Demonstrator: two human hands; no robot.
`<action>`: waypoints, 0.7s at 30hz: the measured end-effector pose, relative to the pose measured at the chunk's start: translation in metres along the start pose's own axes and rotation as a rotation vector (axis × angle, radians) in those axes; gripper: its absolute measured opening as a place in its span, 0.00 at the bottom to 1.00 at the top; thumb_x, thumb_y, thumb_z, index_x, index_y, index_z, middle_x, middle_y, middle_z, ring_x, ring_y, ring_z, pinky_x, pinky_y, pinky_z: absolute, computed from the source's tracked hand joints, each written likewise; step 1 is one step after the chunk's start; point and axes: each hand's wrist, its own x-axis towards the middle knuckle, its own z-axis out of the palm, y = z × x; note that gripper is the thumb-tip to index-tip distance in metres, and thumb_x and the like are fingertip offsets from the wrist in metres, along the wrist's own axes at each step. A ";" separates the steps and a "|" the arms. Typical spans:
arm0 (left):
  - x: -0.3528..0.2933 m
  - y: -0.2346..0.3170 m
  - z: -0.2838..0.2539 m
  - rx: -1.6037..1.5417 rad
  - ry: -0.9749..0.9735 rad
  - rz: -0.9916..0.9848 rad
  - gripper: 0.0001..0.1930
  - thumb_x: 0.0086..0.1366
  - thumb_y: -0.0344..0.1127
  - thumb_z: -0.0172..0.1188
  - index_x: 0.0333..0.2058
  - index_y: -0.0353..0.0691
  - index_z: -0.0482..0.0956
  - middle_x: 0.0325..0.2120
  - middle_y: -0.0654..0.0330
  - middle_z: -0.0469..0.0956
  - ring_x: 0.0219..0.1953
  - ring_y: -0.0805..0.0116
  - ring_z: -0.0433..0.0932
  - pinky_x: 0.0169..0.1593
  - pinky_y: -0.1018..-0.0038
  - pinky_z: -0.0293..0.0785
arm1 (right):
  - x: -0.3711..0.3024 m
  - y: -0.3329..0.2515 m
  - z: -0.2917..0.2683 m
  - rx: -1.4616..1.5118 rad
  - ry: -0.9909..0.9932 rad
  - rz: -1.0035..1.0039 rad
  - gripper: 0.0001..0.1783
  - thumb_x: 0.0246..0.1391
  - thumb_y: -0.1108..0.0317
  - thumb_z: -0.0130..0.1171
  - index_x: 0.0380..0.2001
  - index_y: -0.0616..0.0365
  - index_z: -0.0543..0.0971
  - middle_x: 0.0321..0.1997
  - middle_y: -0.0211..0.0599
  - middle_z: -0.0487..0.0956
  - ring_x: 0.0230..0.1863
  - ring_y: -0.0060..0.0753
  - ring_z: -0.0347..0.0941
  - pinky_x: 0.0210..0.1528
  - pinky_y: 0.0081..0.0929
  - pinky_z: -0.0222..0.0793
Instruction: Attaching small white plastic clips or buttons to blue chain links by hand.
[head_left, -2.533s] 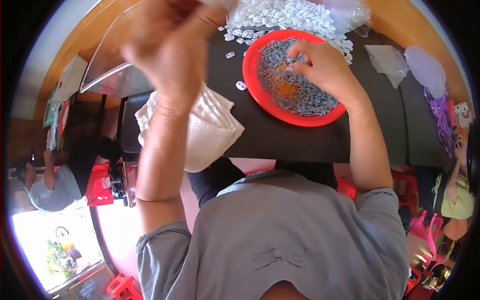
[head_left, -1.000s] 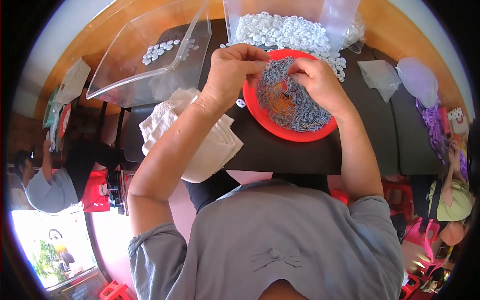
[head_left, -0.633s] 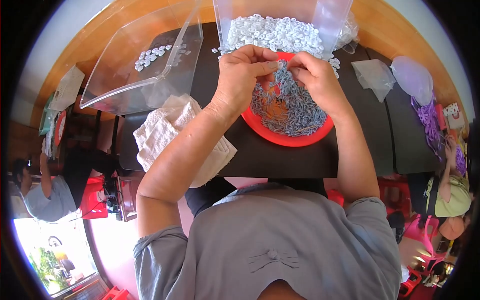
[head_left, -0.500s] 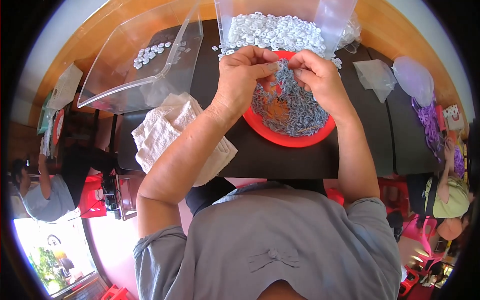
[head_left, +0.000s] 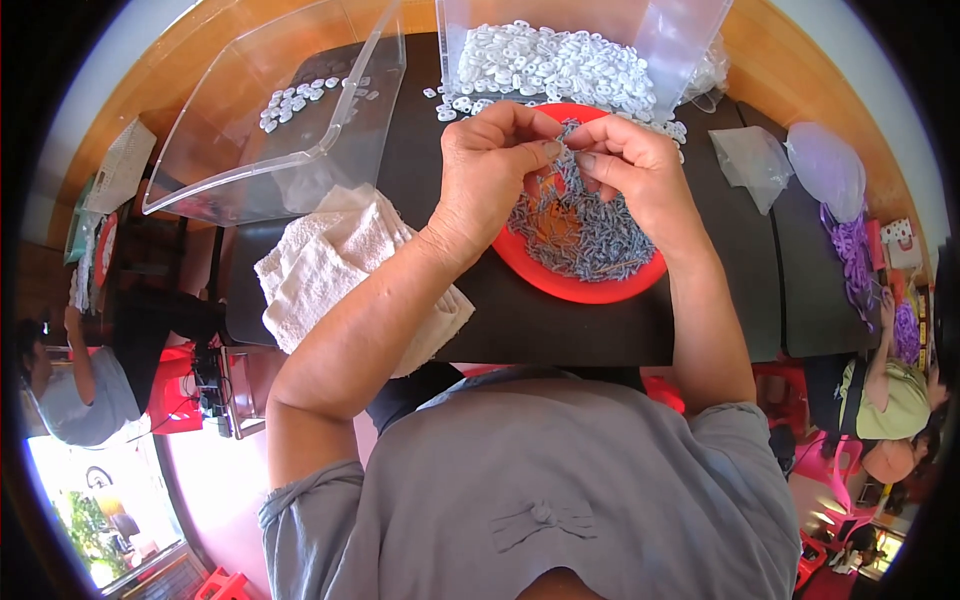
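Over a red round dish (head_left: 575, 292), my left hand (head_left: 488, 172) and my right hand (head_left: 643, 172) meet fingertip to fingertip. Both are closed in a pinch, thumb against forefinger. Whatever sits between the fingertips is too small and too hidden to name. Heaped in the dish below are many thin grey-blue pieces (head_left: 610, 245), like small screws or pins. Just beyond the hands, small white oval pieces with holes (head_left: 555, 65) fill a clear plastic bin (head_left: 690, 60), and some lie loose in front of it.
Left of me a clear tub (head_left: 250, 150) lies tilted, with white pieces showing through it. A folded cream towel (head_left: 320, 265) lies by my left forearm. Plastic bags (head_left: 755, 165) and purple strips (head_left: 848, 255) are at right. Other people sit at both sides.
My two hands have drawn closer together, their fingertips now almost touching. The right hand has shifted slightly inward and down; both remain pinched over the dish.
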 end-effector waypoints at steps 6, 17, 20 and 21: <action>-0.002 -0.009 0.006 0.113 0.017 0.152 0.05 0.59 0.21 0.60 0.35 0.31 0.79 0.26 0.62 0.78 0.25 0.79 0.74 0.27 0.82 0.70 | -0.003 -0.001 0.008 -0.010 0.025 0.020 0.06 0.58 0.73 0.54 0.37 0.61 0.78 0.28 0.26 0.77 0.28 0.15 0.70 0.28 0.15 0.64; -0.001 -0.007 0.008 -0.040 0.049 -0.018 0.05 0.61 0.28 0.62 0.30 0.32 0.78 0.20 0.63 0.77 0.18 0.79 0.70 0.22 0.82 0.66 | 0.000 0.011 0.015 0.254 0.129 0.014 0.06 0.58 0.71 0.56 0.37 0.61 0.79 0.30 0.29 0.79 0.30 0.20 0.74 0.30 0.16 0.63; 0.002 -0.008 0.004 -0.091 0.038 -0.083 0.06 0.61 0.29 0.62 0.29 0.32 0.78 0.20 0.62 0.76 0.18 0.77 0.71 0.21 0.81 0.67 | 0.002 0.009 0.012 0.262 0.148 -0.017 0.07 0.57 0.73 0.57 0.38 0.61 0.79 0.30 0.30 0.79 0.32 0.20 0.74 0.31 0.17 0.64; 0.003 -0.008 0.004 -0.095 0.037 -0.080 0.06 0.61 0.29 0.62 0.29 0.32 0.78 0.20 0.62 0.76 0.18 0.77 0.71 0.21 0.81 0.67 | 0.001 0.009 0.010 0.248 0.178 -0.047 0.07 0.56 0.74 0.57 0.39 0.62 0.79 0.30 0.30 0.79 0.33 0.20 0.75 0.32 0.17 0.64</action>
